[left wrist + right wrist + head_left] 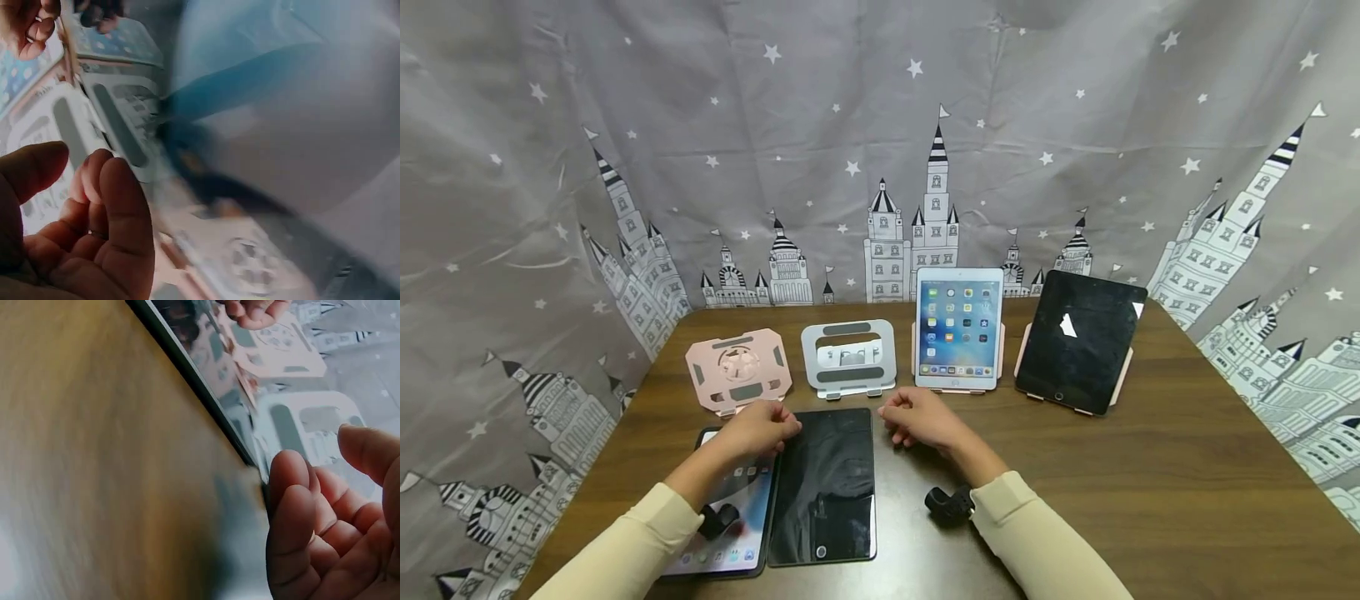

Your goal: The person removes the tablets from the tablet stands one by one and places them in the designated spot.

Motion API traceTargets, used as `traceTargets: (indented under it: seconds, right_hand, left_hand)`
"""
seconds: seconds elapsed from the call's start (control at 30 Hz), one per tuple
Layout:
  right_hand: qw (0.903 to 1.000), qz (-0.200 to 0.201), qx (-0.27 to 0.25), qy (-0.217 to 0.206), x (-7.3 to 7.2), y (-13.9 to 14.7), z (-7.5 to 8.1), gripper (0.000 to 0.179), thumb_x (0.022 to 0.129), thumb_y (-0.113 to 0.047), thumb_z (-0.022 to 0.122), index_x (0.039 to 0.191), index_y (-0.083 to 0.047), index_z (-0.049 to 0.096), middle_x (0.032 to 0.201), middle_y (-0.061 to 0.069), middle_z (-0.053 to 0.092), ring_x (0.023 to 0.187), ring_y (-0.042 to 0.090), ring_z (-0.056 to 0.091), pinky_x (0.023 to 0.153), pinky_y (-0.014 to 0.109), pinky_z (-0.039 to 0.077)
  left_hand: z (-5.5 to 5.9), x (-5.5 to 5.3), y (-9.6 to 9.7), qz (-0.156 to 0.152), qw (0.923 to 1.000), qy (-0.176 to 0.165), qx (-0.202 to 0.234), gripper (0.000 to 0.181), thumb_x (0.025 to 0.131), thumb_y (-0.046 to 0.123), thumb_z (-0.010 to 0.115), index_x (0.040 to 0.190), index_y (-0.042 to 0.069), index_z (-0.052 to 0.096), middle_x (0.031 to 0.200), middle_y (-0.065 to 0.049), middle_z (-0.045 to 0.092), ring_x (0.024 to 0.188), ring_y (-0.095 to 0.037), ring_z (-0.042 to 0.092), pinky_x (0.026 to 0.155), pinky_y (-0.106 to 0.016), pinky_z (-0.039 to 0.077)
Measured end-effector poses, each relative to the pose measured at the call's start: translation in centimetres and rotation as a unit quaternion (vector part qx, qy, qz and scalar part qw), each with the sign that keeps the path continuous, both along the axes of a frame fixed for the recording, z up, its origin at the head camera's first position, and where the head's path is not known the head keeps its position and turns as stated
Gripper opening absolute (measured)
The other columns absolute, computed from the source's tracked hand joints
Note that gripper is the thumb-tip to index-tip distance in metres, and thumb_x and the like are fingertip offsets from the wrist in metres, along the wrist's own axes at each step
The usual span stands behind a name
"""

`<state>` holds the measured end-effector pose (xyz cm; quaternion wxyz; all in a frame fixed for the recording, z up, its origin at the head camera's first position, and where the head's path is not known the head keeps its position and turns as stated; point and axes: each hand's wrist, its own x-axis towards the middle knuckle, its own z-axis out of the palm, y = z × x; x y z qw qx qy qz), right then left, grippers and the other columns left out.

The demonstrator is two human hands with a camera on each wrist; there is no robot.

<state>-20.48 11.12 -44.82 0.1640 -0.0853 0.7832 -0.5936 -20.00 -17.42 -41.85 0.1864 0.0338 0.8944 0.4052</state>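
My left hand [758, 427] hovers over the top of two tablets that lie side by side, its fingers loosely curled and holding nothing. Below its forearm is a tablet with a lit screen [747, 521], partly covered by the arm. Beside that lies a black tablet [826, 492] with a dark screen. Just right of the black tablet's upper corner, my right hand [919, 417] has its thumb apart from bent fingers, with nothing between them. Behind the hands stand a pink tablet stand [774, 360] and a light grey tablet stand [887, 354], both bearing nothing.
A white tablet [958, 321] with a lit screen leans on a stand at the back. To its right, a dark tablet [1078, 342] rests tilted on another pink stand. The wooden table [1187, 483] ends at a grey castle-print curtain [820, 167].
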Motion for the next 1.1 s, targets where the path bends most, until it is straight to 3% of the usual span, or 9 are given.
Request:
traceTargets:
  seconds: [0.2, 0.37, 0.53, 0.63, 0.77, 0.93, 1.1]
  right_hand:
    - [0.9984, -0.01, 0.027, 0.05, -0.6, 3.0, 0.8, 0.019, 0.098, -0.018, 0.062, 0.103, 0.0, 0.062, 0.089, 0.017, 0.067, 0.068, 0.022, 0.065, 0.06, 0.036, 0.055]
    - [0.9958, -0.025, 0.042, 0.077, -1.0, 5.8, 1.8, 0.022, 0.099, -0.019, 0.061, 0.107, 0.002, 0.061, 0.097, 0.022, 0.068, 0.075, 0.026, 0.066, 0.067, 0.04, 0.056]
    - [0.9942, -0.033, 0.048, 0.091, -1.3, 8.1, 2.9, 0.023, 0.1, -0.016, 0.059, 0.108, 0.005, 0.06, 0.096, 0.024, 0.066, 0.077, 0.029, 0.067, 0.07, 0.044, 0.058]
    - [0.9919, -0.049, 0.063, 0.099, -1.5, 9.4, 3.7, 0.021, 0.1, -0.016, 0.061, 0.107, 0.004, 0.061, 0.095, 0.024, 0.065, 0.078, 0.03, 0.067, 0.071, 0.047, 0.057]
    - [0.9847, -0.058, 0.102, 0.129, -1.6, 10.8, 5.1, 0.019, 0.1, -0.015, 0.061, 0.106, 0.003, 0.062, 0.093, 0.024, 0.065, 0.08, 0.032, 0.065, 0.069, 0.046, 0.057]
    - [0.9729, -0.072, 0.151, 0.159, -1.9, 12.1, 6.4, 0.019, 0.1, -0.016, 0.06, 0.107, 0.001, 0.063, 0.09, 0.021, 0.064, 0.083, 0.038, 0.061, 0.064, 0.035, 0.054]
    - [0.9691, -0.099, 0.159, 0.161, -2.3, 12.8, 7.2, 0.021, 0.101, -0.019, 0.06, 0.11, 0.0, 0.062, 0.096, 0.022, 0.065, 0.088, 0.039, 0.061, 0.065, 0.033, 0.054]
  left_hand:
    - [1.5, -1.7, 2.9, -0.059, 0.9954, 0.076, -0.004, 0.012, 0.096, 0.014, 0.063, 0.086, 0.006, 0.064, 0.073, -0.005, 0.058, 0.063, -0.016, 0.055, 0.056, -0.029, 0.046]
    - [2.7, -3.2, 6.1, -0.079, 0.9881, 0.132, 0.004, 0.011, 0.095, 0.018, 0.064, 0.092, 0.007, 0.067, 0.079, -0.002, 0.061, 0.069, -0.017, 0.056, 0.06, -0.029, 0.048]
    - [3.4, -4.4, 8.9, -0.08, 0.984, 0.144, 0.067, 0.011, 0.097, 0.015, 0.063, 0.1, 0.005, 0.066, 0.085, -0.004, 0.062, 0.07, -0.016, 0.058, 0.06, -0.028, 0.05]
    - [4.0, -5.0, 10.5, -0.098, 0.9796, 0.156, 0.08, 0.012, 0.097, 0.015, 0.062, 0.101, 0.005, 0.067, 0.087, -0.004, 0.063, 0.074, -0.016, 0.058, 0.064, -0.028, 0.05]
    - [4.5, -6.0, 12.2, -0.118, 0.9744, 0.179, 0.065, 0.012, 0.096, 0.017, 0.062, 0.101, 0.007, 0.068, 0.089, -0.002, 0.064, 0.082, -0.016, 0.059, 0.07, -0.029, 0.049]
    - [4.8, -7.2, 13.1, -0.123, 0.9712, 0.2, 0.041, 0.013, 0.097, 0.015, 0.061, 0.104, 0.006, 0.068, 0.092, -0.002, 0.065, 0.087, -0.018, 0.06, 0.073, -0.03, 0.05]
    - [5.3, -8.3, 13.7, -0.117, 0.9692, 0.214, 0.033, 0.016, 0.097, 0.017, 0.061, 0.107, 0.006, 0.067, 0.095, -0.003, 0.065, 0.091, -0.019, 0.061, 0.078, -0.033, 0.051]
